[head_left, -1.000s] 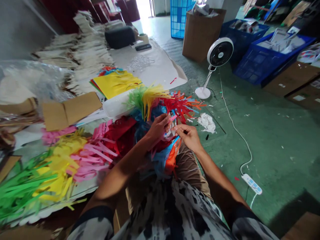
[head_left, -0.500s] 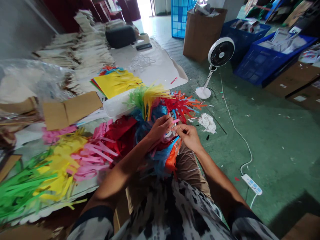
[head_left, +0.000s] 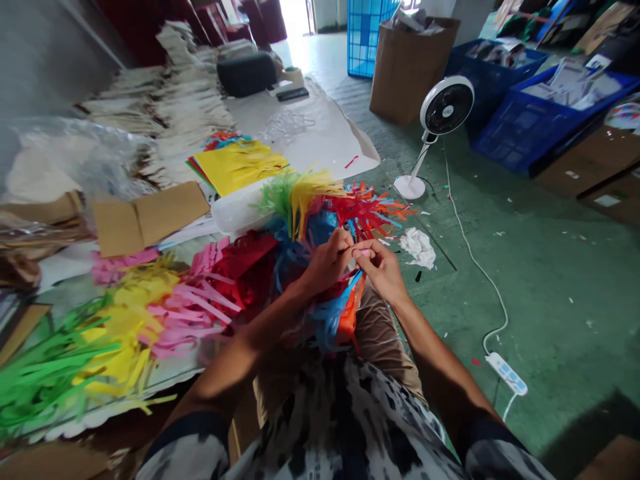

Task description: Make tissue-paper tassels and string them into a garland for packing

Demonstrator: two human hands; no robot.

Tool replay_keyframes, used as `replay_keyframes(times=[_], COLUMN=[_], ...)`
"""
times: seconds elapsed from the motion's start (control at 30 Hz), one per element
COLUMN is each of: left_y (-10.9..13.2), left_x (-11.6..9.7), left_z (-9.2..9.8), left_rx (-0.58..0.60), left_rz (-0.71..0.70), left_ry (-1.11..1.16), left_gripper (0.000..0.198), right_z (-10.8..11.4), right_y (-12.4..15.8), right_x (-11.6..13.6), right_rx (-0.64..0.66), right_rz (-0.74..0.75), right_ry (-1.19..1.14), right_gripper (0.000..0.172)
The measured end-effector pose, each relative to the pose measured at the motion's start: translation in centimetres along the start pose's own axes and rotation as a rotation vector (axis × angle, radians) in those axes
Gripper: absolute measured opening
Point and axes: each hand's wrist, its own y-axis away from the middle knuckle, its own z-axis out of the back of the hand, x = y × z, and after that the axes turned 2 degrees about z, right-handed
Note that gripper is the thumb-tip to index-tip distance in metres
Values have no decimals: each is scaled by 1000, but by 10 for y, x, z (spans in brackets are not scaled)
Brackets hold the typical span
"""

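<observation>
My left hand [head_left: 331,260] and my right hand [head_left: 381,270] meet fingertip to fingertip above my lap. Both are closed in a pinch on a pink paper strip [head_left: 366,253], of which only a small piece shows between the fingers. Right under them lies a bundle of fringed paper tassels, with blue strips [head_left: 325,323] and orange strips [head_left: 346,320] hanging over my leg. Beyond my hands fan out red fringe [head_left: 357,210], yellow fringe [head_left: 303,200] and green fringe [head_left: 275,200]. My fingers hide where the strip joins the bundle.
On the left, the table carries pink fringe [head_left: 193,313], yellow fringe [head_left: 120,333], green fringe [head_left: 45,380] and dark red paper [head_left: 250,263]. Farther back are yellow sheets [head_left: 235,167] and a cardboard piece [head_left: 150,217]. A white fan [head_left: 447,107] and power strip [head_left: 507,373] stand right.
My hands have drawn together, the right one moving up to the left fingertips. The pink strip's end that stuck out is now mostly covered by my fingers. The view has shifted slightly.
</observation>
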Motion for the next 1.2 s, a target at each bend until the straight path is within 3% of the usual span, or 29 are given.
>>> replay_keyframes(times=[0.23,0.53,0.63,0.83,1.0,1.07,1.2], left_y=[7,10,10,4,-6,-4,8], left_x=[-9,-7,-6,-15,-25,-30,-40], left_z=[2,1,0,5,6,3,0], left_rx=[49,1,-38,-120,-253,-180,86], left_rz=[31,83,110,29,197,197,157], left_ry=[-11,-212,-269,-338,-308,-356,-391], left_gripper=[3,9,16,4,7,16,60], right_z=[0,1,1,0,-2,-1,4], right_y=[0,-1,-1,1,1,1,1], right_x=[4,-1,-2,0,3,4,3], right_rx=[-15,0,6,16,30,5,-77], right_rz=[41,50,59,49,40,46,52], right_ry=[-5,26,30,40,35,20,-32], right_gripper=[31,32,31,29,27,26,26])
